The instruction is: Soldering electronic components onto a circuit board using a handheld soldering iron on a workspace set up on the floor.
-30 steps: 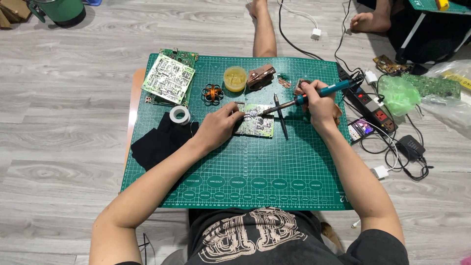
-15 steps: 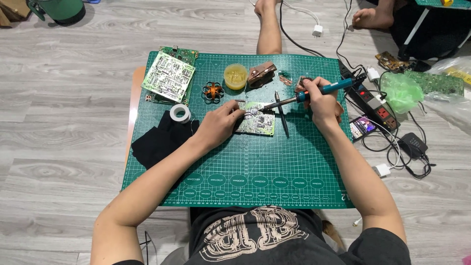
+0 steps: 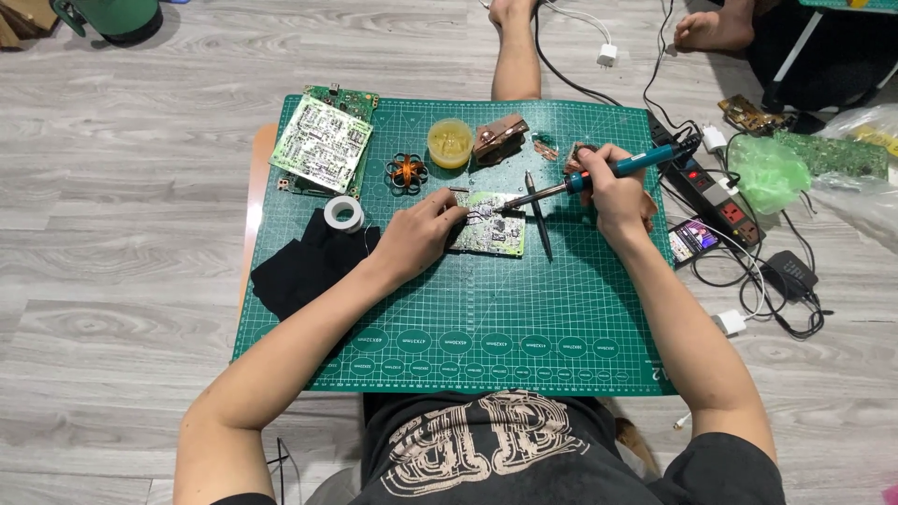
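Note:
A small green circuit board lies near the middle of a green cutting mat. My left hand rests on the board's left edge, fingers pinched around thin solder wire whose end meets the board's top. My right hand grips a blue-handled soldering iron, its metal tip angled down-left onto the board's upper part. A black pen-like tool lies on the mat just right of the board.
On the mat's far side sit larger circuit boards, a solder spool, a copper coil, a yellow flux jar, a brown part and black cloth. A power strip, phone, cables and green bag lie right.
Both hands stay in nearly the same place on the board; the iron tip remains at its upper part. The camera view has shifted slightly.

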